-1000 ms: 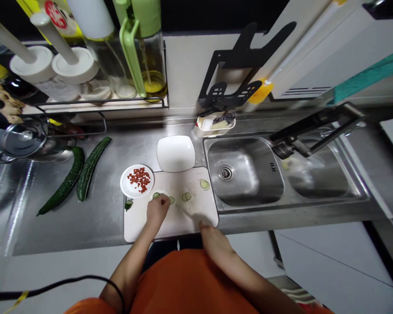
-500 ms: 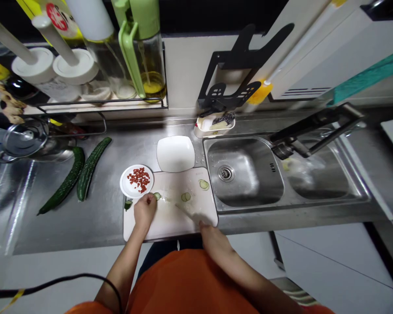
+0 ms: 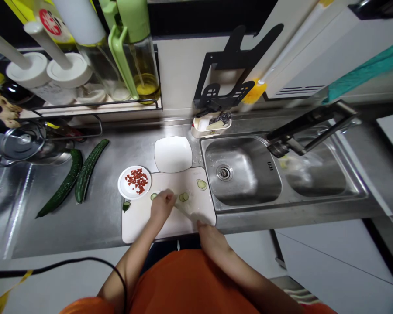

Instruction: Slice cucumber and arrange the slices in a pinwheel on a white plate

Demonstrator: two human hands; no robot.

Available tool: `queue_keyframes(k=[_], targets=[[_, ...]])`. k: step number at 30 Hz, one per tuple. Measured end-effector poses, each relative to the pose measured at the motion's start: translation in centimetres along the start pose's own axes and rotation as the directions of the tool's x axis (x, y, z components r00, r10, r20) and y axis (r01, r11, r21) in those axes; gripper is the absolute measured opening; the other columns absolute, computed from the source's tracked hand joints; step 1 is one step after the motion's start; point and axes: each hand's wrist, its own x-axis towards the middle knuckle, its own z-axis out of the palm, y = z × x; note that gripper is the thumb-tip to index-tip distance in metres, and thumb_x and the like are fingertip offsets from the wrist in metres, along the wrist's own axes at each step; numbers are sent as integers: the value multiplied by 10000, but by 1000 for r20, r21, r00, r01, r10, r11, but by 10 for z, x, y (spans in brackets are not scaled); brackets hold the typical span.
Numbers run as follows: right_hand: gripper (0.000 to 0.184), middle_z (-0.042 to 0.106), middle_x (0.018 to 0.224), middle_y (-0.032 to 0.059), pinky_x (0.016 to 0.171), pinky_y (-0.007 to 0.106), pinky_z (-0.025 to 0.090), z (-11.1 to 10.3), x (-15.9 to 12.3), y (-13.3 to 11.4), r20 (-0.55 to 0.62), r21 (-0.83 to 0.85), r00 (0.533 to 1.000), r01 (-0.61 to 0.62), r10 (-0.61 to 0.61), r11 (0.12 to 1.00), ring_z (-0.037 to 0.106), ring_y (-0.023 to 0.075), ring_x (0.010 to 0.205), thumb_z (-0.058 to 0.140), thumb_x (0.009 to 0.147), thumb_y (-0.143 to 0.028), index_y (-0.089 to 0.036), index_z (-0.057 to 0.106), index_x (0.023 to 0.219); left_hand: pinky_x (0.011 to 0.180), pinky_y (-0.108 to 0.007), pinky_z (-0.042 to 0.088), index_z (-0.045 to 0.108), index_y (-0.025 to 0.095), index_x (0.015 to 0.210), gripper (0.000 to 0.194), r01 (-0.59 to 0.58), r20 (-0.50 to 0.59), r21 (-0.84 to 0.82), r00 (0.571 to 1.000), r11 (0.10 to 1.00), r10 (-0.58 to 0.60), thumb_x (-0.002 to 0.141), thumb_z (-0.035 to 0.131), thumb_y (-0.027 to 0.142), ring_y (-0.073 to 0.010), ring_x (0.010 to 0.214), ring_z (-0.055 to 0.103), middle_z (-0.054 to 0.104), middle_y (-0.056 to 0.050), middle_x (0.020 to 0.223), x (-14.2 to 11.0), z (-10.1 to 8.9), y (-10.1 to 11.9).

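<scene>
A white cutting board [image 3: 140, 226] lies on the steel counter in front of me. My left hand [image 3: 162, 205] rests on the board with its fingers bunched near the cucumber slices [image 3: 184, 197]; whatever is under the fingertips is hidden. My right hand [image 3: 208, 233] is at the board's near right corner, closed on the handle of a knife [image 3: 185, 211] whose pale blade points toward my left hand. One more cucumber slice [image 3: 201, 184] lies at the board's far right, another slice [image 3: 153, 196] at the left. A cucumber end piece [image 3: 126, 205] sits at the board's left edge.
A small round plate of red bits [image 3: 135, 182] and a white square dish [image 3: 173, 154] stand behind the board. Two whole cucumbers [image 3: 75, 176] lie to the left beside a pot lid [image 3: 19, 144]. A double sink [image 3: 242, 172] with a faucet [image 3: 308, 126] is on the right. Bottles fill a rack above.
My left hand went left toward the red-bit plate half a second ago, then came back right to the slices beside the knife blade. The right hand has hardly moved.
</scene>
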Motion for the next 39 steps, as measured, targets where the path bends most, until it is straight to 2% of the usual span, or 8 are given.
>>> queue_keyframes(k=[3,10,15,24,27,31,36,39], targets=[[490,689,992,160,722,332,504,-1,-1,-1,-4,0,1000,-1,1,1000,660,265,941,254,809,40,-101,545,1177,659,-224,381,644,204,831,118,41,110,3,993,999,-41,778,603,301,-129,719,574,660,-6,784,11,11,18],[463,680,1026,168,731,333,504,-3,-2,-4,-13,2,1000,-16,16,1000,656,267,957,277,836,15,-116,551,1185,666,-250,397,644,201,891,155,61,212,124,974,990,-86,754,617,268,-164,794,596,669,-48,864,33,27,38],[458,681,1015,178,721,330,507,-1,-1,-3,-25,17,1000,-19,19,1000,660,270,944,276,848,10,-108,550,1195,699,-268,415,646,178,837,116,-21,238,261,970,965,-43,739,592,209,-198,875,587,638,-87,924,38,31,44],[477,690,1015,158,716,343,520,0,1,-2,-28,-3,999,-15,15,1000,663,271,939,252,846,12,-122,554,1190,718,-277,414,645,178,771,100,-156,287,255,955,954,79,742,555,144,-195,835,583,639,-75,829,38,32,44],[476,692,1004,159,716,341,522,0,1,-2,-27,-9,1000,-10,10,1000,665,270,933,250,844,17,-111,554,1188,713,-266,414,645,182,803,116,-153,251,184,962,971,104,756,548,141,-176,809,581,650,-59,808,39,30,45],[467,689,1014,162,725,323,515,-3,0,-2,-12,-7,1000,-10,10,1000,663,264,938,268,841,19,-113,559,1181,698,-240,427,649,192,970,222,-50,162,-20,985,999,53,771,561,149,-133,729,590,674,-22,802,38,22,41],[468,680,1035,165,735,324,510,-4,0,-1,-23,-2,1000,-3,3,1000,654,265,963,272,836,23,-111,556,1183,664,-215,436,682,201,827,135,84,-3,-242,996,967,-87,761,567,228,-114,678,601,674,17,717,31,10,10],[474,683,1024,160,718,331,509,-4,1,0,-8,-4,1000,-5,5,1000,654,273,955,274,818,33,-111,558,1170,604,-207,425,670,193,782,146,155,45,-352,988,923,-149,752,571,297,-109,604,590,656,25,641,22,9,-13]])
